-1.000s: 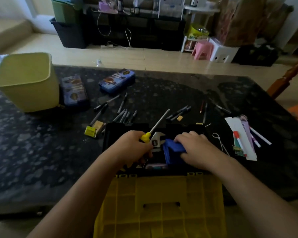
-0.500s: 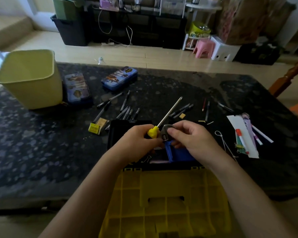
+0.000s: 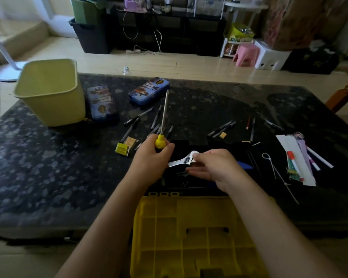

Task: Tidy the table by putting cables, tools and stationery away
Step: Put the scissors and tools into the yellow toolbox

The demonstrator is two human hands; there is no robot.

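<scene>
Left hand (image 3: 151, 159) grips a screwdriver (image 3: 163, 117), right hand (image 3: 214, 167) pinches a wrench (image 3: 180, 161) over the open toolbox (image 3: 189, 227); scattered pens (image 3: 221, 128) await clearing.

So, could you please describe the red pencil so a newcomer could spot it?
Find the open black toolbox on the dark speckled table. Just past its far right corner lie loose black pens. The thin red pencil among them is the only red one.
</scene>
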